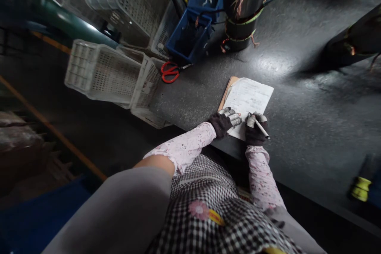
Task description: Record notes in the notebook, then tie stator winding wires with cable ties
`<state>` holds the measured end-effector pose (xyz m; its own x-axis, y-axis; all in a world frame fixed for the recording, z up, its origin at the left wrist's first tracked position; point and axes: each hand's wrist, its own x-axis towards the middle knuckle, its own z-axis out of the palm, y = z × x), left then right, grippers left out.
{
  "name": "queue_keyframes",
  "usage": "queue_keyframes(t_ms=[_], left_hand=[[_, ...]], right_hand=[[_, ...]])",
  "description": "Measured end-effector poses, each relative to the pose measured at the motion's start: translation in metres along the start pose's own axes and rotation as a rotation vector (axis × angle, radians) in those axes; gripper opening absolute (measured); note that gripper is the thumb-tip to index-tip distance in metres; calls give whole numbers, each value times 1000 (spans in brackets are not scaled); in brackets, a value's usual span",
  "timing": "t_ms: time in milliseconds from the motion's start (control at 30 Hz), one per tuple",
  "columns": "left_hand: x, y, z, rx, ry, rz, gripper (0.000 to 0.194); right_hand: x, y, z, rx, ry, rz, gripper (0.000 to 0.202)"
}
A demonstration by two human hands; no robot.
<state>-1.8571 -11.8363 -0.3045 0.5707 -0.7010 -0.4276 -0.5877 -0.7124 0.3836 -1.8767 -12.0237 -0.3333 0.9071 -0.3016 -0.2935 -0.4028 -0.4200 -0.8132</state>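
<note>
A notepad (pixel 248 97) with handwriting on its white top page lies on the dark worktable, a brown backing showing along its left side. My left hand (pixel 225 122), in a dark glove with pale-wrapped fingers, rests flat on the pad's lower left, fingers stretched out. Over the lower right of the page, my right hand (pixel 256 127) is closed round a white pen (pixel 262 129), whose tip end points at the paper. The exact contact of the tip is too small to tell.
Red-handled scissors (pixel 170 72) lie near the table's left edge. Behind them stand blue bins (pixel 190 33) and white plastic crates (pixel 114 73). Dark cylinders with copper wires (pixel 239 24) stand at the back. A yellow-handled tool (pixel 361 189) is at the right.
</note>
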Motion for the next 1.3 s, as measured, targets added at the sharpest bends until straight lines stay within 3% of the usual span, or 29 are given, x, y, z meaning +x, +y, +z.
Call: queue_keyframes(t_ms=[300, 800, 1033, 1300], left_hand=[[0, -2, 8, 52, 31, 14, 54], [0, 0, 4, 65, -4, 11, 50], [0, 3, -6, 66, -61, -15, 47], [-2, 2, -5, 71, -43, 12, 52]], right_hand=[[-1, 7, 1, -5, 8, 2, 39], [4, -1, 0, -56, -4, -19, 40], [2, -4, -1, -67, -17, 9, 38], [0, -2, -1, -41, -29, 62, 40]])
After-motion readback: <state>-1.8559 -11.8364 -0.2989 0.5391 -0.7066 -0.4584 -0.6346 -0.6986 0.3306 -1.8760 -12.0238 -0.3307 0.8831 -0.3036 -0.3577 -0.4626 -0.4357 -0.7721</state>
